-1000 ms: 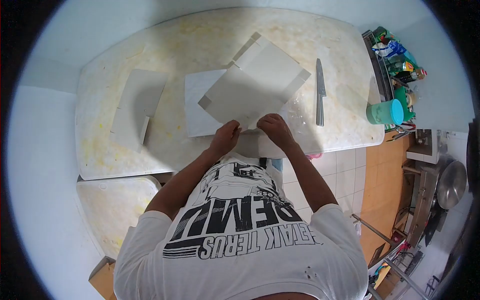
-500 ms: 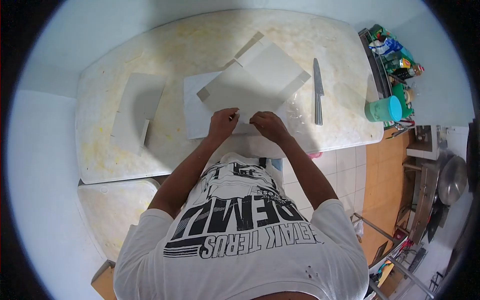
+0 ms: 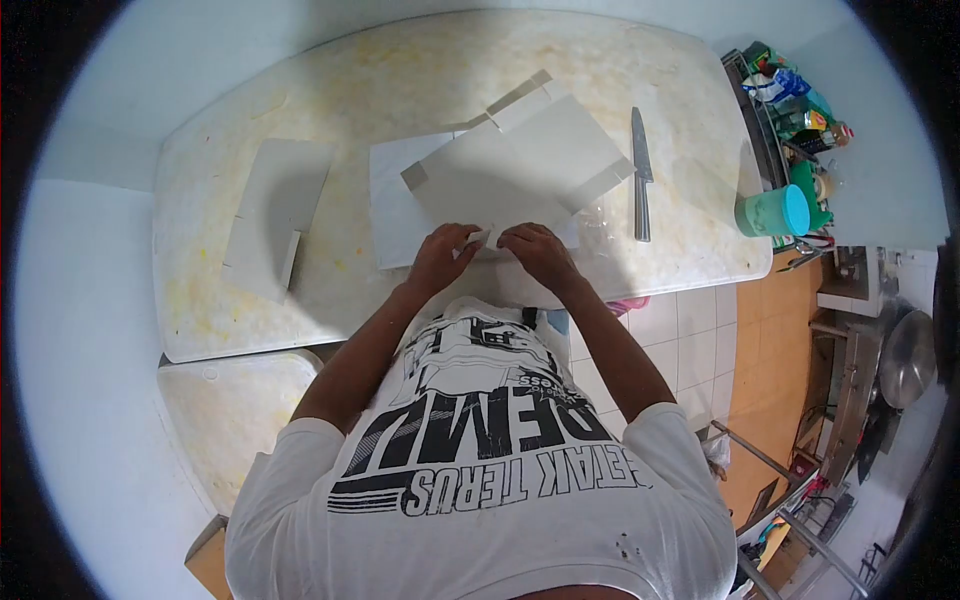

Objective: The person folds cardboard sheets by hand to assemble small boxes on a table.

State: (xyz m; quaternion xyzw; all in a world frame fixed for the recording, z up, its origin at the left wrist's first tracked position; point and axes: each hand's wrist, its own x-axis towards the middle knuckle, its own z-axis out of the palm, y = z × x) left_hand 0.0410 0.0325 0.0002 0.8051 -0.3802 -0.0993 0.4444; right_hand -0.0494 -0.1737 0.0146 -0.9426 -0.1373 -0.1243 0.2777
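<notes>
A grey cardboard sheet [image 3: 530,160] with folded edge flaps lies at an angle in front of me, over a white sheet [image 3: 393,200]. My left hand [image 3: 441,255] pinches a small flap at the cardboard's near corner. Close beside it on the right, my right hand [image 3: 540,255] has its fingers bent together at the same near edge; what they hold, if anything, is hidden. Clear plastic [image 3: 598,232] lies just right of my right hand.
A knife [image 3: 641,185] lies right of the cardboard. Another cardboard piece [image 3: 275,210] with a raised flap is at the left of the pale table [image 3: 210,310]. A teal-lidded container [image 3: 770,213] stands at the right edge, near a rack of bottles and packets.
The cardboard sheet has turned slightly and shifted right, towards the knife. My hands have moved slightly away from my body, and a pale flap now shows at my left fingers.
</notes>
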